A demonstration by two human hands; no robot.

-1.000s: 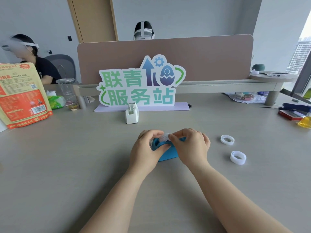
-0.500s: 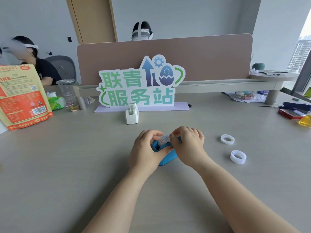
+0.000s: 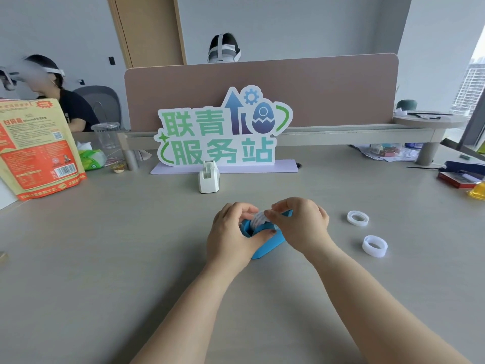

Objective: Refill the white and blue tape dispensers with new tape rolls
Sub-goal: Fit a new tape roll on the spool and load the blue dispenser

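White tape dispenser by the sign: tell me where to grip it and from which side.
Probably pinch the white tape dispenser across its two flat side walls, coming down from above on the near side. It stands upright with its narrow end toward the camera, and the sign stands close behind it.

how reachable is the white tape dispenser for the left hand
Likely yes: nothing lies between the left hand and the white tape dispenser beyond it, though that hand grips the blue tape dispenser.

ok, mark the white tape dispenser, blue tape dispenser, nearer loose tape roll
White plastic tape dispenser (image 3: 208,179): head view, front face.
Blue plastic tape dispenser (image 3: 271,245): head view, near side wall.
Nearer white ring-shaped tape roll (image 3: 374,253): head view, outer wall.
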